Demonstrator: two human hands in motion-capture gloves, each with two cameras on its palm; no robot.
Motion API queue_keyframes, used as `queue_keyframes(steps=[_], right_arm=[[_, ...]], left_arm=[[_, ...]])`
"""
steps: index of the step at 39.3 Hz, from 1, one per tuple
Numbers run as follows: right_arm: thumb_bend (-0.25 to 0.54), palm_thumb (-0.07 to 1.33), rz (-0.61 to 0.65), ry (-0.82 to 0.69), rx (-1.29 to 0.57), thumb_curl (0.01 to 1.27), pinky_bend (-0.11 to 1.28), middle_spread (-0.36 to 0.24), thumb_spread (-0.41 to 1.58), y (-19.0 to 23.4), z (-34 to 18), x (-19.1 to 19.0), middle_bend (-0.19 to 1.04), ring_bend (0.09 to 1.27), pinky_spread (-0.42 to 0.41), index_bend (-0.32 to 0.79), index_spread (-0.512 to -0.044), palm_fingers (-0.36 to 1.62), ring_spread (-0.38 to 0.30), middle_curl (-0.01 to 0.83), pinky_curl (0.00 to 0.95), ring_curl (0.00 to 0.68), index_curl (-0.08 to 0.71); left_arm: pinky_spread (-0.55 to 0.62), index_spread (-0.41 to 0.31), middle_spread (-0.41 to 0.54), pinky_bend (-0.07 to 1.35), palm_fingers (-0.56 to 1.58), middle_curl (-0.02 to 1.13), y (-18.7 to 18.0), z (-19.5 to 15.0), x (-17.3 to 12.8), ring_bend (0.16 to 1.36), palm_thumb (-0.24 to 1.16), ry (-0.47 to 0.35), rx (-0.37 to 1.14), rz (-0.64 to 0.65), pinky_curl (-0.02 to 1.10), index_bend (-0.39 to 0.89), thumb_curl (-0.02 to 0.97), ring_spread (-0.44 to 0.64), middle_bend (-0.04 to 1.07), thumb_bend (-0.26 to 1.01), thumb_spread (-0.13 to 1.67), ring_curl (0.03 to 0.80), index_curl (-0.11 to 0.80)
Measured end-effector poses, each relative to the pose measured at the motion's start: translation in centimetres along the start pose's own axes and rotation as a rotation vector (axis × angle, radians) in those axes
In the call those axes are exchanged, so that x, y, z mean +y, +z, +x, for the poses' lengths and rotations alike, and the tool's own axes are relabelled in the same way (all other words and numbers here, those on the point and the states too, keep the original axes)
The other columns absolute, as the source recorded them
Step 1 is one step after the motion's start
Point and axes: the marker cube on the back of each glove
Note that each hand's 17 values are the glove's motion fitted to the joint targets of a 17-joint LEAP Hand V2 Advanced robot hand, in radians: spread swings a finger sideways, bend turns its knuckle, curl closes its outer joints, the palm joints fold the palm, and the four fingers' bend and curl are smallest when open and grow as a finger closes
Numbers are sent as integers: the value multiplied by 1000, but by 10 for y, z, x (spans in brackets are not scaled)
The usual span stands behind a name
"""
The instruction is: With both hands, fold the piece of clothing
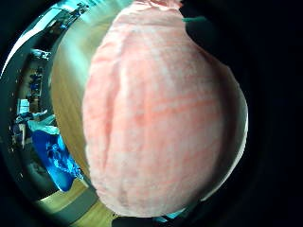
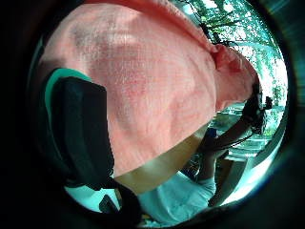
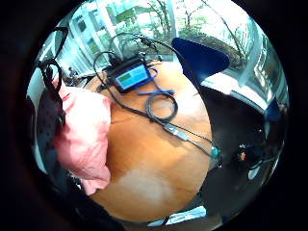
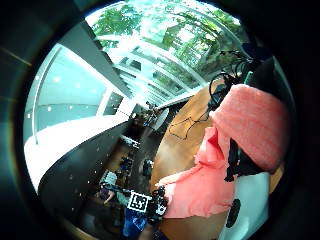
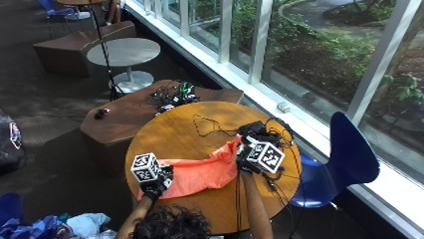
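An orange-pink piece of clothing (image 5: 199, 174) stretches between my two hands over the near part of the round wooden table (image 5: 179, 132). My left hand (image 5: 158, 183) grips its left end near the table's front edge. The cloth (image 1: 161, 118) fills that palm's views, and a gloved finger (image 2: 81, 133) curls over the fabric (image 2: 152, 86). My right hand (image 5: 246, 162) holds the right end, raised a little, with a corner sticking up. From that hand the cloth (image 4: 210, 185) sags towards the tabletop, and a bunched fold (image 3: 84, 130) lies beside the palm.
A black box with a screen (image 3: 129, 74) and coiled cables (image 3: 161, 106) sits on the far right of the table (image 5: 255, 130). A thin cable (image 5: 205, 124) lies mid-table. A blue chair (image 5: 344, 154) stands to the right, a low brown bench (image 5: 126, 117) beyond the table.
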Motion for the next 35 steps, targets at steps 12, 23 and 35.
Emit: queue_keyframes(steps=[12, 23, 35], right_arm=[[-14, 1036, -63, -527, 5, 599, 606, -271, 552, 60, -197, 84, 218, 669, -366, 133, -298, 1229, -286, 473, 372, 432, 292], [-33, 1028, -283, -867, 175, 627, 594, -287, 505, 168, -241, 234, 204, 658, -374, 133, -316, 1241, -295, 474, 370, 431, 310], [-32, 1020, -404, -966, 142, 641, 614, -297, 514, 190, -221, 278, 209, 678, -377, 64, -329, 1213, -298, 476, 376, 436, 287]], left_arm=[[350, -86, 39, 485, 254, 356, -70, -57, 59, 550, 108, -90, 104, 199, 427, 133, 184, 295, 202, 47, 1540, 332, 331], [310, -90, 12, 492, 304, 372, -83, -101, 100, 561, 255, -236, 203, 304, 419, 136, 229, 249, 197, 114, 1558, 328, 322], [272, -91, 6, 503, 334, 379, -83, -94, 105, 569, 347, -237, 144, 320, 414, 129, 267, 226, 185, 156, 1568, 324, 314]])
